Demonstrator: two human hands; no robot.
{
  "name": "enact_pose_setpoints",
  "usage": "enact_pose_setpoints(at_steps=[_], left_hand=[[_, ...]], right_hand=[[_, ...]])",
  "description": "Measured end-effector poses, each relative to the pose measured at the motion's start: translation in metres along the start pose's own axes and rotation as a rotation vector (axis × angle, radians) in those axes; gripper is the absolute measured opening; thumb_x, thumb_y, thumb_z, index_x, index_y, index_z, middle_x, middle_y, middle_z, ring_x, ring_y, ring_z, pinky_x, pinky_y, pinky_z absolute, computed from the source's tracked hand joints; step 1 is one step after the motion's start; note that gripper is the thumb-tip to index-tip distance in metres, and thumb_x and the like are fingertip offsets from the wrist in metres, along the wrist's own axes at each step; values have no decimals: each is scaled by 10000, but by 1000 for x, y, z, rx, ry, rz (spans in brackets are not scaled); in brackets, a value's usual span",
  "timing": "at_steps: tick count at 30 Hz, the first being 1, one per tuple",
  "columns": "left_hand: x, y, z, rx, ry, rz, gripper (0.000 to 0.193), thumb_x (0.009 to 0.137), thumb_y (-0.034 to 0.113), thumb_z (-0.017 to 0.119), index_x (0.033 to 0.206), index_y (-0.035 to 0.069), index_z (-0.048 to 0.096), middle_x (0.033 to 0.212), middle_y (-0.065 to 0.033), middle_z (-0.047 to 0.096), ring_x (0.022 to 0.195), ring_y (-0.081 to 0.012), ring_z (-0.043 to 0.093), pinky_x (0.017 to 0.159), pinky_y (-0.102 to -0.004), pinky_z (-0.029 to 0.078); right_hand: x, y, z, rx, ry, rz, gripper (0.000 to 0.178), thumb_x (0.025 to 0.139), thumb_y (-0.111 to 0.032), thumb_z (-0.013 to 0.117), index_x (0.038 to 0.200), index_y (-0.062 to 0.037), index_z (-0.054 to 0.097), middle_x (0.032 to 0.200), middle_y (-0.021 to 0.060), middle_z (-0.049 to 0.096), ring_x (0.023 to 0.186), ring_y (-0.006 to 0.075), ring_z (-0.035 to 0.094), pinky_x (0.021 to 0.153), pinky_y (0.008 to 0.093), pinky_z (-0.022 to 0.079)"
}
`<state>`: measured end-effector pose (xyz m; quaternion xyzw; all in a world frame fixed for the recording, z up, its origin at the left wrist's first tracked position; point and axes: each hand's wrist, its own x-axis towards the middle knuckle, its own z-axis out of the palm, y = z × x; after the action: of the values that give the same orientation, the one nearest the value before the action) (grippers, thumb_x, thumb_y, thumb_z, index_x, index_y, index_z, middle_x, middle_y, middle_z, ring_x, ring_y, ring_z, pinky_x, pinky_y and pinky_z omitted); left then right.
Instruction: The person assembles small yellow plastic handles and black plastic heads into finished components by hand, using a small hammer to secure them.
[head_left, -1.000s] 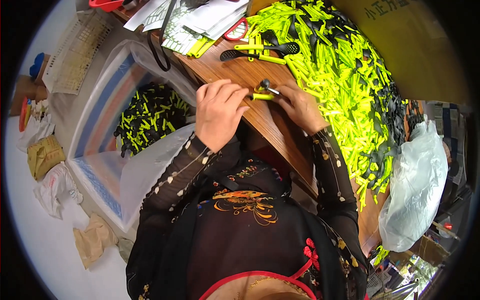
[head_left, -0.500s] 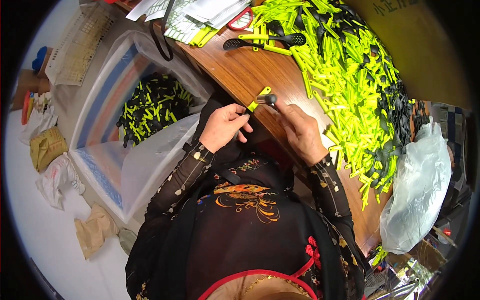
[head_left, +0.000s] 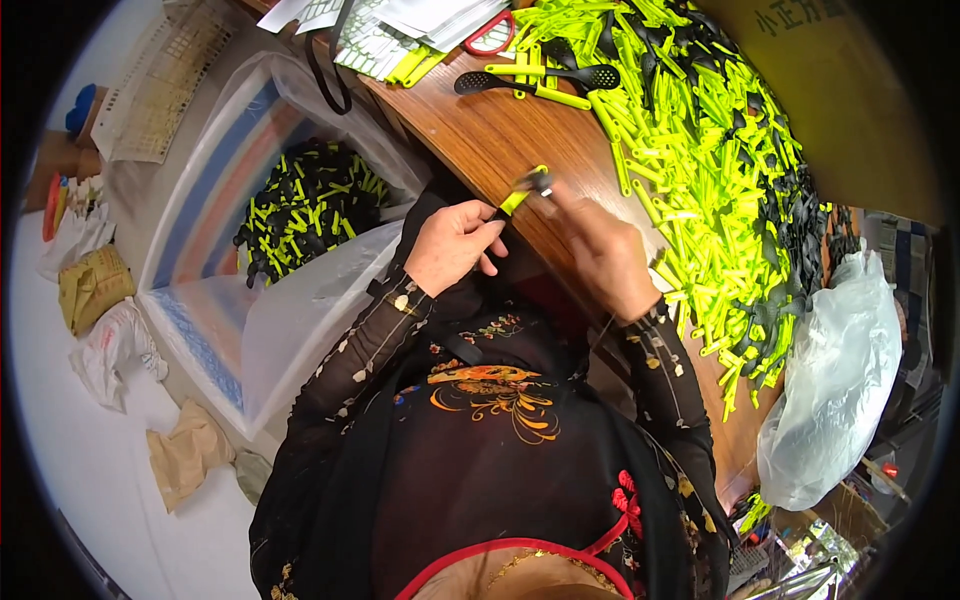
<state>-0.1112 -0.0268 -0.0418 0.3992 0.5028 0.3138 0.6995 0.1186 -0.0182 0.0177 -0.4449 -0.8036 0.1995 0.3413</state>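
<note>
My left hand (head_left: 452, 248) pinches the black end of a kitchen utensil between thumb and fingers. Its lime-green handle (head_left: 514, 202) points up and away, over the near edge of the wooden table (head_left: 470, 130); the utensil's black head is mostly hidden by the hand. My right hand (head_left: 608, 252), smeared by motion, is closed around a small hammer (head_left: 538, 183), whose dark metal head is at the far part of the green handle. The blur hides whether they touch. A large heap of lime-green handles and black utensil parts (head_left: 690, 180) covers the table to the right.
Two black slotted spoons with green handles (head_left: 560, 80) lie on the table near red-handled scissors (head_left: 488, 32) and papers. Left of the table stands a lined, striped sack (head_left: 185, 240) holding several utensils (head_left: 310, 205). A clear plastic bag (head_left: 835, 370) sits at right, below a cardboard box (head_left: 850, 120).
The hammer head has shifted slightly up and farther along the green handle, and my right hand is now blurred. My left hand keeps its hold on the utensil.
</note>
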Motion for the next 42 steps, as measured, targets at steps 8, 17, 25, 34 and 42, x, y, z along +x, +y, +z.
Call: enact_pose_setpoints(at_steps=[8,17,25,34,42], left_hand=[[1,1,-5,-17,-47,-11,201,1042,167,613,1066,-31,637,794,-69,709,545,-134,660,515,-245,505],[-44,21,10,126,9,137,250,1019,88,617,1237,-32,634,900,-87,736,698,-144,714,627,-277,563],[-65,63,19,610,153,631,308,918,150,746,1198,48,666,874,-102,707,707,-239,704,636,-336,539],[-50,28,-37,706,565,536,157,943,185,714,1029,52,710,842,-148,703,724,-341,691,616,-400,522],[-53,19,-106,1152,777,466,471,918,249,732,1337,57,633,1253,-166,682,1207,-350,611,1016,-481,466]], right_hand=[[8,8,-10,-301,-93,119,476,975,-146,648,1445,-170,578,886,150,714,723,333,696,612,424,546],[24,-13,-19,178,-153,600,470,934,-259,782,1303,-5,641,996,96,710,841,119,638,768,282,510],[22,-14,-17,784,-105,673,118,948,-96,762,1029,-46,691,886,-32,673,703,23,531,618,186,391],[66,13,-13,-17,12,392,240,930,-242,769,1123,-99,761,858,154,713,705,276,659,691,364,526],[100,90,-6,-449,-45,214,256,883,-255,752,1116,-148,745,990,109,683,864,361,691,750,454,550]])
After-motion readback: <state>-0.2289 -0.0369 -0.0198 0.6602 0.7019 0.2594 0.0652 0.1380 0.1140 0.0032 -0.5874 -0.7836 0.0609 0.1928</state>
